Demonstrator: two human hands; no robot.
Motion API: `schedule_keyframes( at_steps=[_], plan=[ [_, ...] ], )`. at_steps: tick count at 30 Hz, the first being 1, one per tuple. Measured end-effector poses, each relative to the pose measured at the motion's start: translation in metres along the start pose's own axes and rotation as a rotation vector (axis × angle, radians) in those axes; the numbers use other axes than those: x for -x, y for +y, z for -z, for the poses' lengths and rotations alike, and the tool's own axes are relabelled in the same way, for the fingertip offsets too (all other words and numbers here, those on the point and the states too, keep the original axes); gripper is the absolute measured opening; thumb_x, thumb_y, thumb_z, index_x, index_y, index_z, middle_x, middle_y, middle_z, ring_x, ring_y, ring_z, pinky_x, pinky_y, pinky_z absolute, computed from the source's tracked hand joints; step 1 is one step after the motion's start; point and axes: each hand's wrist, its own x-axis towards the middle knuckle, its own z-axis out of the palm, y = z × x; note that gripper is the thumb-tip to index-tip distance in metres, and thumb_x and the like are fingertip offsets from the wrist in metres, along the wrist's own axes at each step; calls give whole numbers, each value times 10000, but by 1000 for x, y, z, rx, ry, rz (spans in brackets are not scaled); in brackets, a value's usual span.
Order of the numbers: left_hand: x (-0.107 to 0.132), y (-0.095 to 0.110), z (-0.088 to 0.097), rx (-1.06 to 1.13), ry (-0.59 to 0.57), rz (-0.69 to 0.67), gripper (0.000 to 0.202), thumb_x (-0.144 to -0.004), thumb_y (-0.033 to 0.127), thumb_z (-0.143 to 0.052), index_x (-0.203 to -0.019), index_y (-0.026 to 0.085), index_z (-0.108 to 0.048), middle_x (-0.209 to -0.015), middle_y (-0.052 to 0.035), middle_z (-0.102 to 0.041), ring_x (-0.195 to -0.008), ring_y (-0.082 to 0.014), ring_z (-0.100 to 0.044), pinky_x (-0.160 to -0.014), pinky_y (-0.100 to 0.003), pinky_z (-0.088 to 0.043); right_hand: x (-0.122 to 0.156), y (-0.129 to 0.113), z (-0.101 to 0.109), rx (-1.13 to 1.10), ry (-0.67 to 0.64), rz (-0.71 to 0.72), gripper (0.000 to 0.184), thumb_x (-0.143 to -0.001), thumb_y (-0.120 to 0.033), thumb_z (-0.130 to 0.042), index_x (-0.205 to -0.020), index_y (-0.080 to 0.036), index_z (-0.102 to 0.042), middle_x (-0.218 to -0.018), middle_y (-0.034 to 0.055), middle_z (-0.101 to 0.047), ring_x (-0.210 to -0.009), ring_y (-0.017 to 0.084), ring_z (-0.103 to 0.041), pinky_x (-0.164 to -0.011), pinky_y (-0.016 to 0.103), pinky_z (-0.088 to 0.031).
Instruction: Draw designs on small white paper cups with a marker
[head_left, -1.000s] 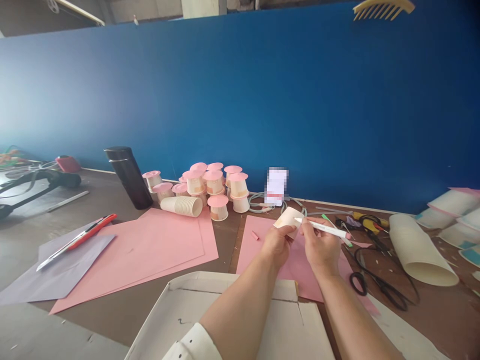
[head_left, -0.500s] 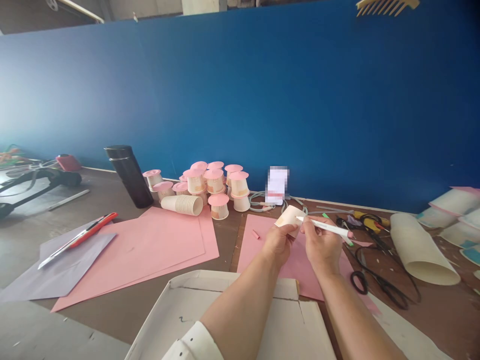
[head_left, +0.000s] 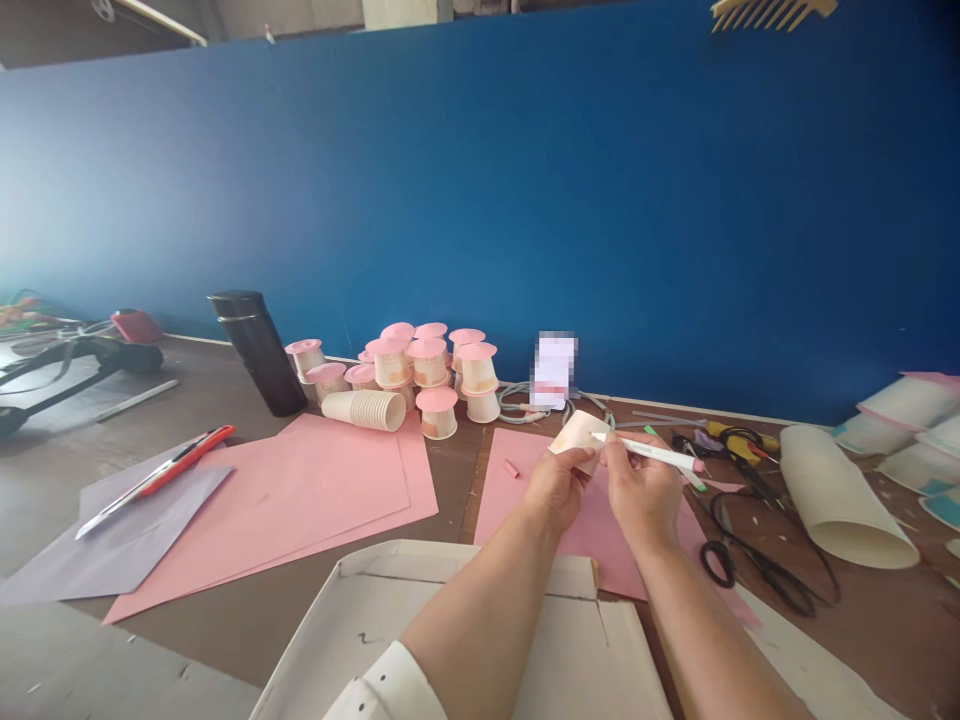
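Observation:
My left hand (head_left: 556, 490) is closed around a small white paper cup (head_left: 579, 435), which it holds tilted above a pink paper sheet (head_left: 501, 515). My right hand (head_left: 643, 495) pinches a white marker (head_left: 660, 453) with a pink end. The marker's tip points left and appears to touch the cup's side. On the pink sheet, left of the hands, lies a small pink marker cap (head_left: 511, 469).
Behind stand several paper cups with pink discs (head_left: 437, 400), beside a nested cup stack (head_left: 367, 411) and a black flask (head_left: 259, 350). A box cutter (head_left: 161, 478) lies left on paper. Scissors (head_left: 765, 570), cables and a paper roll (head_left: 844, 495) lie right; cardboard (head_left: 420, 640) is in front.
The right hand and marker have shifted very slightly left against the cup. Nothing else visibly differs.

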Motion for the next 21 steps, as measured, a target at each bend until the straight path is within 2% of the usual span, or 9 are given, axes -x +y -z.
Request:
schedule_keyframes(
  at_steps=[21],
  plan=[
    [3, 3, -2, 36, 18, 34, 288, -612, 12, -619, -887, 84, -663, -921, -103, -694, -845, -162, -643, -762, -218, -493, 0, -2, 2, 32, 16, 7, 184, -741, -369, -596, -771, -187, -589, -657, 26, -642, -619, 170, -596, -623, 278, -430]
  ],
)
